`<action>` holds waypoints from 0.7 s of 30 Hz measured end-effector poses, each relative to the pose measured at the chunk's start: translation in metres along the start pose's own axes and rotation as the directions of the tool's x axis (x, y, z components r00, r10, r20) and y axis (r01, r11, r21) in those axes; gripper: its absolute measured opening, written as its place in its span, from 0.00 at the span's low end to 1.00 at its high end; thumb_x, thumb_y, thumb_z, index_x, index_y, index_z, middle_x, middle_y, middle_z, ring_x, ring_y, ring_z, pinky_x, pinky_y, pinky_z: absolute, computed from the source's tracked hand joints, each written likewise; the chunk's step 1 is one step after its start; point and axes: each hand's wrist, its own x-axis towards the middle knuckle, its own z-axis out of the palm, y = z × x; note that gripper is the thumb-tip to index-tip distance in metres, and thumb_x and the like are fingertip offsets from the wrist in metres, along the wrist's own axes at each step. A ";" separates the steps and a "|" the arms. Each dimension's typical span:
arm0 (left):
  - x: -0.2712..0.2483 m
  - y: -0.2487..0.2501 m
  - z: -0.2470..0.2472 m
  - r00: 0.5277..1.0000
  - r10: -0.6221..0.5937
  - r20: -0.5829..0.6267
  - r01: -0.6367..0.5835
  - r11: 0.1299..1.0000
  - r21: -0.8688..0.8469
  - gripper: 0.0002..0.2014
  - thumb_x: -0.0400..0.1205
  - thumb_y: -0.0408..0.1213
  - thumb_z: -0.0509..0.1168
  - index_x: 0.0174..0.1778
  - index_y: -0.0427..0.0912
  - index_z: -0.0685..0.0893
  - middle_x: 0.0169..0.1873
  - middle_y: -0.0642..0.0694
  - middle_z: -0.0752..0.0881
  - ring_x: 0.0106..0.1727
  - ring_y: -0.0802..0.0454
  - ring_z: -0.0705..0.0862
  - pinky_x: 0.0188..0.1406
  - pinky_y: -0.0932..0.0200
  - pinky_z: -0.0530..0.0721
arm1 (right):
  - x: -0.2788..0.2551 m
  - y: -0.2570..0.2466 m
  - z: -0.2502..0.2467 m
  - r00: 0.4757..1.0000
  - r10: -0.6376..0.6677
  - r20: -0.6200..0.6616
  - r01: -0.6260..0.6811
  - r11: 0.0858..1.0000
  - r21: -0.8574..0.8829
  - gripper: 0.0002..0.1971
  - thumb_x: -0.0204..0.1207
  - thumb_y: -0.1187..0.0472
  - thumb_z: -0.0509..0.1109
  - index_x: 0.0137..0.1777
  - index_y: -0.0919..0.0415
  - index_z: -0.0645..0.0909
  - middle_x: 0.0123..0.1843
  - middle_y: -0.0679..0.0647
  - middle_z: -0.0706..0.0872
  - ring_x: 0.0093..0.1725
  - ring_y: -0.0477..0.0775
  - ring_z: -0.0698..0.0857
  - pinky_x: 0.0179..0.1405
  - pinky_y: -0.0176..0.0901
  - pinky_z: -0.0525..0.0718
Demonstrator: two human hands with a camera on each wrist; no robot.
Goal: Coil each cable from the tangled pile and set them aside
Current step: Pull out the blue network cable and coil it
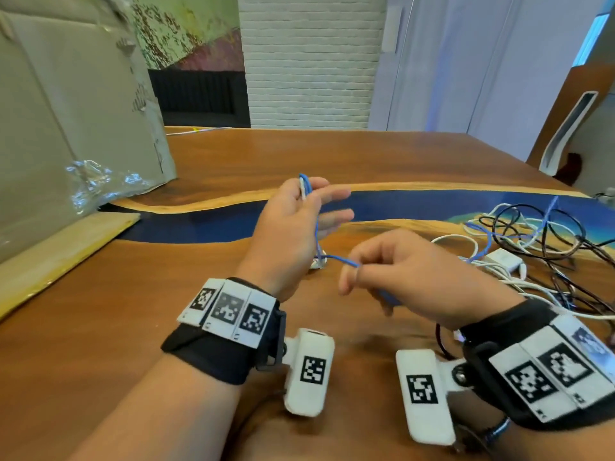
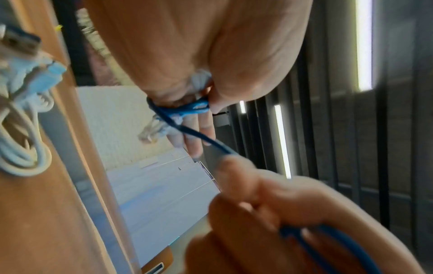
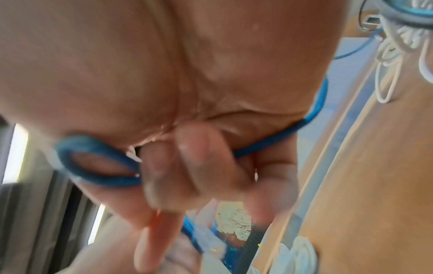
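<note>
Wrist-mounted white camera pods (image 1: pixel 307 371) sit nearest me. Wooden table with blue resin stripe (image 1: pixel 199 221): carries all. Tangled pile of black and white cables (image 1: pixel 539 241): far right. Left hand (image 1: pixel 293 221): pinches thin blue network cable (image 1: pixel 339 260), raised over the table. Right hand (image 1: pixel 409 277): fingers curled round it.

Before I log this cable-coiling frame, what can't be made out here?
- Head view: the cable pile runs off the right edge; its count is unclear.
- Head view: the left hand hides its grip on the blue cable.
- Right wrist view: the right hand, blurred, hides most of the cable.
</note>
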 end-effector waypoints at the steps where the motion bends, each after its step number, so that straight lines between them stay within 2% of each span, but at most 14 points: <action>1: -0.003 0.001 0.001 0.999 0.002 0.049 -0.006 0.996 0.085 0.11 0.95 0.32 0.50 0.66 0.39 0.76 0.57 0.47 0.92 0.48 0.46 0.94 0.49 0.53 0.91 | -0.001 0.000 -0.004 0.998 -0.024 -0.056 0.027 0.998 0.051 0.09 0.71 0.59 0.71 0.38 0.62 0.90 0.22 0.49 0.76 0.27 0.59 0.69 0.28 0.48 0.71; 3: -0.007 0.002 0.002 0.990 0.006 0.142 -0.038 0.975 0.220 0.11 0.94 0.32 0.51 0.68 0.39 0.76 0.58 0.47 0.92 0.41 0.47 0.93 0.42 0.49 0.89 | -0.004 -0.002 -0.008 0.993 -0.054 -0.107 0.070 0.986 0.154 0.10 0.68 0.61 0.68 0.32 0.64 0.87 0.21 0.51 0.72 0.26 0.60 0.64 0.28 0.47 0.62; 4: -0.008 0.002 0.003 0.985 0.005 0.173 -0.057 0.954 0.294 0.11 0.94 0.32 0.52 0.67 0.39 0.77 0.57 0.46 0.92 0.38 0.48 0.91 0.39 0.52 0.87 | -0.005 -0.003 -0.008 0.992 -0.070 -0.107 0.091 0.975 0.200 0.10 0.68 0.62 0.67 0.30 0.65 0.86 0.20 0.51 0.70 0.24 0.57 0.63 0.28 0.47 0.60; 5: -0.008 0.002 0.003 0.978 -0.011 0.207 -0.068 0.928 0.367 0.11 0.94 0.32 0.53 0.66 0.39 0.79 0.53 0.43 0.92 0.34 0.47 0.89 0.35 0.54 0.85 | -0.006 -0.004 -0.007 0.990 -0.082 -0.112 0.107 0.963 0.246 0.11 0.69 0.63 0.65 0.29 0.66 0.83 0.18 0.48 0.70 0.22 0.52 0.63 0.27 0.46 0.59; 7: -0.008 0.002 0.001 0.950 -0.097 0.295 -0.049 0.890 0.452 0.11 0.93 0.33 0.55 0.57 0.42 0.83 0.40 0.36 0.91 0.25 0.44 0.80 0.26 0.53 0.76 | -0.007 -0.006 -0.007 0.986 -0.083 -0.143 0.128 0.930 0.346 0.13 0.69 0.61 0.64 0.26 0.67 0.77 0.18 0.44 0.69 0.20 0.47 0.60 0.25 0.43 0.54; 8: -0.009 0.003 -0.001 0.931 -0.148 0.333 -0.017 0.895 0.446 0.13 0.92 0.34 0.55 0.52 0.41 0.85 0.31 0.36 0.87 0.21 0.45 0.74 0.24 0.54 0.71 | -0.007 -0.006 -0.009 0.984 -0.068 -0.167 0.131 0.906 0.403 0.14 0.68 0.58 0.66 0.24 0.63 0.76 0.19 0.46 0.66 0.21 0.48 0.57 0.25 0.43 0.51; 10: -0.011 0.007 -0.004 0.894 -0.218 0.392 0.068 0.930 0.362 0.20 0.92 0.37 0.53 0.47 0.33 0.88 0.18 0.41 0.74 0.17 0.49 0.64 0.22 0.55 0.63 | -0.006 -0.004 -0.016 0.973 0.001 -0.230 0.120 0.851 0.511 0.18 0.69 0.53 0.69 0.18 0.53 0.74 0.22 0.49 0.60 0.22 0.50 0.52 0.28 0.50 0.46; 12: -0.013 0.010 -0.006 0.845 -0.276 0.458 0.150 0.945 0.291 0.26 0.92 0.44 0.51 0.45 0.29 0.88 0.16 0.45 0.63 0.18 0.48 0.57 0.22 0.53 0.58 | -0.006 0.001 -0.024 0.961 0.052 -0.271 0.119 0.807 0.578 0.21 0.71 0.50 0.70 0.17 0.53 0.74 0.21 0.47 0.59 0.21 0.48 0.52 0.28 0.51 0.45; 14: -0.013 0.012 -0.010 0.807 -0.291 0.514 0.201 0.953 0.224 0.26 0.89 0.50 0.55 0.41 0.33 0.88 0.18 0.47 0.58 0.20 0.48 0.52 0.22 0.53 0.55 | -0.007 0.005 -0.028 0.960 0.026 -0.279 0.147 0.801 0.580 0.19 0.70 0.50 0.77 0.22 0.53 0.78 0.21 0.45 0.59 0.20 0.46 0.53 0.24 0.44 0.47; 16: -0.011 0.013 -0.015 0.814 -0.261 0.519 0.207 0.965 0.161 0.21 0.86 0.48 0.58 0.37 0.37 0.86 0.18 0.49 0.57 0.20 0.50 0.50 0.21 0.55 0.53 | -0.008 0.006 -0.031 0.962 -0.040 -0.269 0.188 0.812 0.553 0.13 0.64 0.54 0.85 0.31 0.57 0.84 0.22 0.46 0.61 0.19 0.44 0.55 0.21 0.37 0.50; 18: -0.008 0.012 -0.019 0.856 -0.225 0.465 0.194 0.974 0.113 0.19 0.88 0.43 0.59 0.35 0.39 0.85 0.18 0.51 0.58 0.20 0.52 0.50 0.21 0.56 0.52 | -0.009 0.007 -0.034 0.963 -0.045 -0.267 0.184 0.831 0.525 0.13 0.61 0.58 0.85 0.42 0.62 0.88 0.22 0.47 0.66 0.18 0.43 0.56 0.20 0.35 0.52; 19: -0.007 0.011 -0.020 0.881 -0.216 0.422 0.194 0.976 0.096 0.19 0.90 0.42 0.59 0.35 0.39 0.84 0.18 0.51 0.58 0.20 0.52 0.50 0.21 0.56 0.52 | -0.009 0.008 -0.035 0.959 -0.033 -0.281 0.175 0.851 0.496 0.15 0.59 0.59 0.85 0.45 0.62 0.89 0.23 0.48 0.67 0.18 0.43 0.57 0.19 0.34 0.53; 21: -0.005 0.008 -0.018 0.915 -0.214 0.342 0.196 0.977 0.085 0.20 0.92 0.41 0.57 0.35 0.41 0.82 0.19 0.51 0.59 0.20 0.53 0.50 0.21 0.56 0.52 | -0.008 0.008 -0.034 0.937 -0.010 -0.350 0.161 0.899 0.408 0.14 0.57 0.58 0.83 0.43 0.60 0.90 0.23 0.51 0.68 0.18 0.45 0.57 0.18 0.32 0.57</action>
